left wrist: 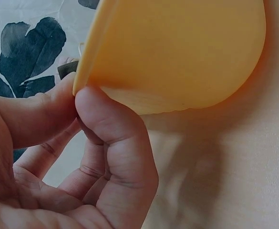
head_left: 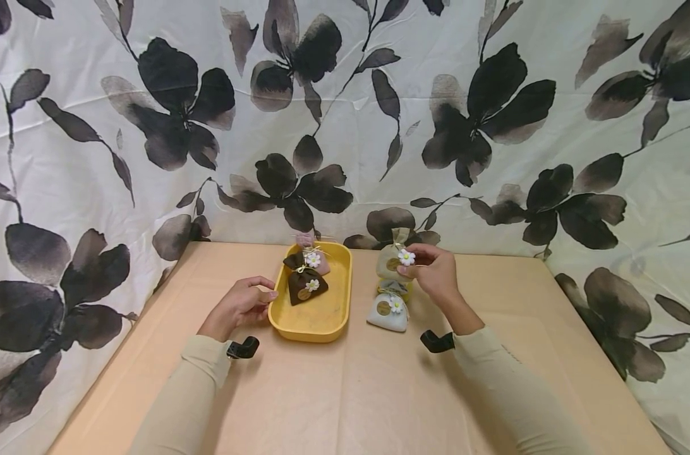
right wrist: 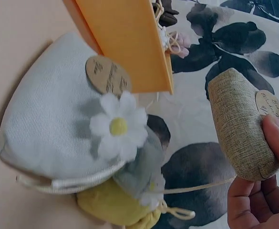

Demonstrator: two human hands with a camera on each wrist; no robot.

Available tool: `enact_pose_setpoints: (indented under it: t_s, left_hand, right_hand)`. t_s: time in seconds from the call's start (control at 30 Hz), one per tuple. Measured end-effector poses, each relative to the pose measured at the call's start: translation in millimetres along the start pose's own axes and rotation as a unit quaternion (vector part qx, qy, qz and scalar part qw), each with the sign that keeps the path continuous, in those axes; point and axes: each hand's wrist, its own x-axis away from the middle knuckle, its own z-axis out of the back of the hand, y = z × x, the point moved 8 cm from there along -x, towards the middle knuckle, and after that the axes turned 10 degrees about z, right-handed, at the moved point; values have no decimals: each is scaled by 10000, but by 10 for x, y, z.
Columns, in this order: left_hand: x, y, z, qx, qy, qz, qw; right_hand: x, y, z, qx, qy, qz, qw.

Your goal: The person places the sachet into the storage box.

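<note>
Pinching the small burlap pouch (head_left: pixel 392 262) by its soft, light body, the right hand (head_left: pixel 433 275) is holding it aloft at two o'clock from the yellow tray (head_left: pixel 313 319), whose rim the left hand (head_left: pixel 239 306) is gripping.

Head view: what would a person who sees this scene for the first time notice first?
The yellow tray in the middle of the table stands out, holding a brown pouch and a pink one; the left hand pinches its rim. To its right, the right hand lifts a beige pouch above a white pouch.
</note>
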Motion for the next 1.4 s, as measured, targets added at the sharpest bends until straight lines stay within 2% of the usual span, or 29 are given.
enact_pose_setpoints:
  t_s: [0.23,0.77,1.1,1.4]
  left_hand:
    - [-6,-31,19,-24,37,27,10000]
    - [12,-13,9,28,103,-5,9999]
    - [11,-32,13,33,125,49,9999]
    - [3,-20,21,-3,148,19,9999]
  right_hand:
    - [8,-92,-191,-131,-97,81,9998]
    - [0,-287,-474,-23,225,358,9991]
    - [-15,-321,-706,57,397,488,9980]
    - [-39,-386,-907,393,523,659,9957]
